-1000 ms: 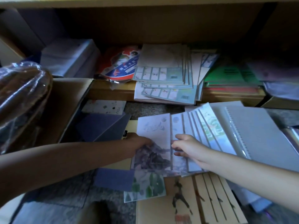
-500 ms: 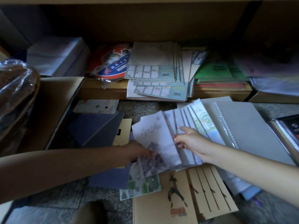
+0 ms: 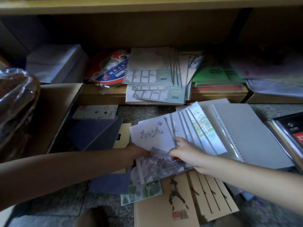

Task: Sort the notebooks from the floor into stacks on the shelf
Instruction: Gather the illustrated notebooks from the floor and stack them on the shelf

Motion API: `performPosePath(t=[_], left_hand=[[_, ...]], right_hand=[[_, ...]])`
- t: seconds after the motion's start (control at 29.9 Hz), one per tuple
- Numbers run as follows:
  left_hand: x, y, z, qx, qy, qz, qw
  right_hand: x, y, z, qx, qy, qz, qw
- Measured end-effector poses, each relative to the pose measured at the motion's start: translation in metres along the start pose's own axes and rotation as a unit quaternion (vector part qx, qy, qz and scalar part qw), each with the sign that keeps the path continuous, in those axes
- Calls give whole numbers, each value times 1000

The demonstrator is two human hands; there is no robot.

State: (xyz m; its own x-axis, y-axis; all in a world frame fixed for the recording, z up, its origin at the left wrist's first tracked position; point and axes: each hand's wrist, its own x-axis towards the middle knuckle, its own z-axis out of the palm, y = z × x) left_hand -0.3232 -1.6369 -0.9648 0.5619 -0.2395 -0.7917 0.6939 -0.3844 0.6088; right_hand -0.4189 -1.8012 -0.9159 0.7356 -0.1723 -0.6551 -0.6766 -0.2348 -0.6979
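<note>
Down on the speckled floor (image 3: 144,112) below the shelf (image 3: 101,95), the left hand (image 3: 137,153) has its grip pinched on the mountain-print notebook (image 3: 152,136), while the right hand (image 3: 185,154) grips the fanned notebooks (image 3: 196,133) just beside it, index finger stretched out.

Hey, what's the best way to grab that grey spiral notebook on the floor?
Take the grey spiral notebook by its far right corner, from the right: it lies flat, bare floor shows there, and fanned notebooks crowd its spiral-bound left side.

Cardboard box (image 3: 55,115) beside a plastic-wrapped bundle (image 3: 16,104) — perhaps a basket.
</note>
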Motion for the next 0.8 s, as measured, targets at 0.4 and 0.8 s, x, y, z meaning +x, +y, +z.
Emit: performPosePath(t=[0.4, 0.8], left_hand=[[-23, 31, -7, -65, -62, 26, 996], [-119, 130, -2, 367, 45, 538, 757]], right_hand=[[10, 6, -7, 38, 10, -1, 999], [-1, -45, -26, 174, -6, -154, 973]])
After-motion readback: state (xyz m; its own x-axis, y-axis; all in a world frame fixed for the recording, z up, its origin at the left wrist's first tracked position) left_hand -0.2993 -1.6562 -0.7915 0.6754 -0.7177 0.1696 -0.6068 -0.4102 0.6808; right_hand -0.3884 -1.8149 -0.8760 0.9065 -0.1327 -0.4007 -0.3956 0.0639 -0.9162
